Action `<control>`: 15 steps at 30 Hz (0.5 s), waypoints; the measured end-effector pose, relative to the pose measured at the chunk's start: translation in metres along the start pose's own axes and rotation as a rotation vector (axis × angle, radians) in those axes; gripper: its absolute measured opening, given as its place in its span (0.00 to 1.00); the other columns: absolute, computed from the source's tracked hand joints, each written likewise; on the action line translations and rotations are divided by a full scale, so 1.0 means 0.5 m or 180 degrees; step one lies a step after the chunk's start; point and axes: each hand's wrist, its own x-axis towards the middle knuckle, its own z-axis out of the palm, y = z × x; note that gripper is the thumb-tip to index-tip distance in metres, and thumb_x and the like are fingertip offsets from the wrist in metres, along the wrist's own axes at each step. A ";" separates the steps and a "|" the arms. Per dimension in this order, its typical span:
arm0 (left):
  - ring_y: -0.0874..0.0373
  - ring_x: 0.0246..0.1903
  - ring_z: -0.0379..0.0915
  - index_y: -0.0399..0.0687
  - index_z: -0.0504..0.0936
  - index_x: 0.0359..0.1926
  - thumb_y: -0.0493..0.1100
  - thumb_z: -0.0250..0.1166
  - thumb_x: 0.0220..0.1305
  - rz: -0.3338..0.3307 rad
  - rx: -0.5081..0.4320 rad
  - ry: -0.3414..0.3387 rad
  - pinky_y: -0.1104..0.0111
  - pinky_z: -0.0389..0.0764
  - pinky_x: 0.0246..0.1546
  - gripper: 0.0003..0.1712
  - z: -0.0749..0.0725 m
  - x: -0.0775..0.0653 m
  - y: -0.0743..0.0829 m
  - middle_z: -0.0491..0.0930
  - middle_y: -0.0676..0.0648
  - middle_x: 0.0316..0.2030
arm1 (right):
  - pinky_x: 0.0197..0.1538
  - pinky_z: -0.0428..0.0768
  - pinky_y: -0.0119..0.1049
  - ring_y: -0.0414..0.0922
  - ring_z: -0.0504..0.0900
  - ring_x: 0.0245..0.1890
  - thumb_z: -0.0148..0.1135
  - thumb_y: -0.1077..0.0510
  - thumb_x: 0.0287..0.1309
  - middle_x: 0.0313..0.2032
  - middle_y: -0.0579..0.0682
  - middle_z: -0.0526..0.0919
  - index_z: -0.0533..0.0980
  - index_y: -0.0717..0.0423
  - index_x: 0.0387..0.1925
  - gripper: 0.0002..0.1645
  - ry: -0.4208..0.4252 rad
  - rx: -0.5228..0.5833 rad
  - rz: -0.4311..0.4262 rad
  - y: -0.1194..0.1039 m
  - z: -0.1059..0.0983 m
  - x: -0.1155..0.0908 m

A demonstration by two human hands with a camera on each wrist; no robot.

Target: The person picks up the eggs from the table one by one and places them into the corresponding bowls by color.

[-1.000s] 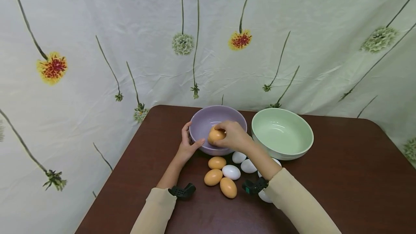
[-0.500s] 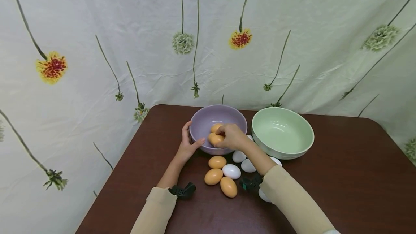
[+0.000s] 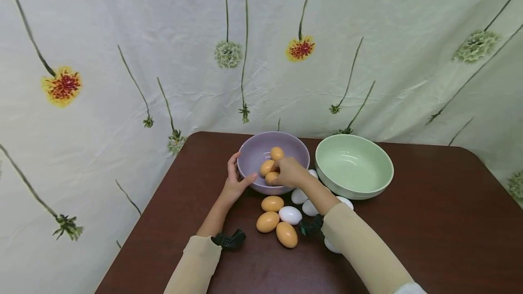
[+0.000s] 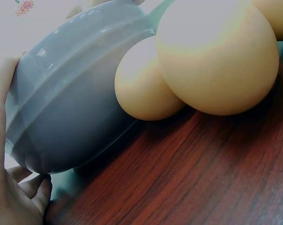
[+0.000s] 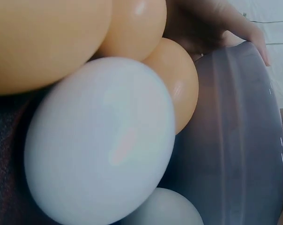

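My left hand (image 3: pixel 236 186) grips the near left side of a purple bowl (image 3: pixel 255 146), its thumb over the rim; the left wrist view shows the bowl's outer wall (image 4: pixel 76 93) beside its fingers. Inside the bowl my right hand (image 3: pixel 293 172) pinches a brown egg (image 3: pixel 271 178), partly hidden by its fingers. Two more brown eggs, a far one (image 3: pixel 277 153) and a middle one (image 3: pixel 267 168), lie in the bowl. In the right wrist view a white egg (image 5: pixel 99 140) stands large before the bowl, hiding part of it.
Before the purple bowl lie several brown eggs (image 3: pixel 268 222) and white eggs (image 3: pixel 290 215) on the dark wooden table (image 3: pixel 441 203), some partly under the right forearm. A light green bowl (image 3: pixel 353 167) stands to the right. A flowered cloth (image 3: pixel 184 35) hangs behind.
My right hand has shifted slightly toward the bowl's near side. A brown egg hidden before shows at the far side, and three are visible inside. The left hand keeps its grip.
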 end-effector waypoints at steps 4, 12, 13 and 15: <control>0.40 0.66 0.53 0.49 0.41 0.73 0.36 0.64 0.61 0.0008 0.0015 0.0000 0.52 0.60 0.63 0.49 -0.002 -0.001 0.000 0.50 0.31 0.69 | 0.27 0.63 0.29 0.40 0.66 0.23 0.72 0.58 0.49 0.18 0.42 0.67 0.81 0.57 0.30 0.08 -0.0025 -0.0063 0.0039 -0.002 0.002 0.002; 0.40 0.66 0.53 0.49 0.42 0.73 0.35 0.63 0.60 0.0012 0.0023 0.0004 0.52 0.60 0.62 0.49 -0.002 -0.001 0.002 0.50 0.32 0.69 | 0.29 0.64 0.30 0.42 0.67 0.27 0.73 0.57 0.49 0.16 0.41 0.67 0.80 0.54 0.24 0.08 -0.0001 -0.0136 0.0069 -0.003 0.005 0.002; 0.40 0.66 0.53 0.49 0.42 0.73 0.35 0.64 0.60 0.0015 0.0023 0.0001 0.52 0.60 0.62 0.49 -0.002 -0.001 0.002 0.50 0.32 0.69 | 0.29 0.63 0.30 0.42 0.67 0.26 0.73 0.57 0.49 0.16 0.41 0.67 0.80 0.54 0.24 0.08 -0.0006 -0.0144 0.0073 -0.003 0.005 0.002; 0.40 0.66 0.53 0.49 0.42 0.73 0.36 0.64 0.60 0.0021 0.0017 -0.0004 0.52 0.60 0.62 0.49 -0.002 -0.001 0.003 0.50 0.32 0.70 | 0.28 0.63 0.29 0.41 0.66 0.25 0.73 0.57 0.49 0.15 0.41 0.66 0.79 0.54 0.23 0.09 -0.0022 -0.0146 0.0076 -0.002 0.005 0.002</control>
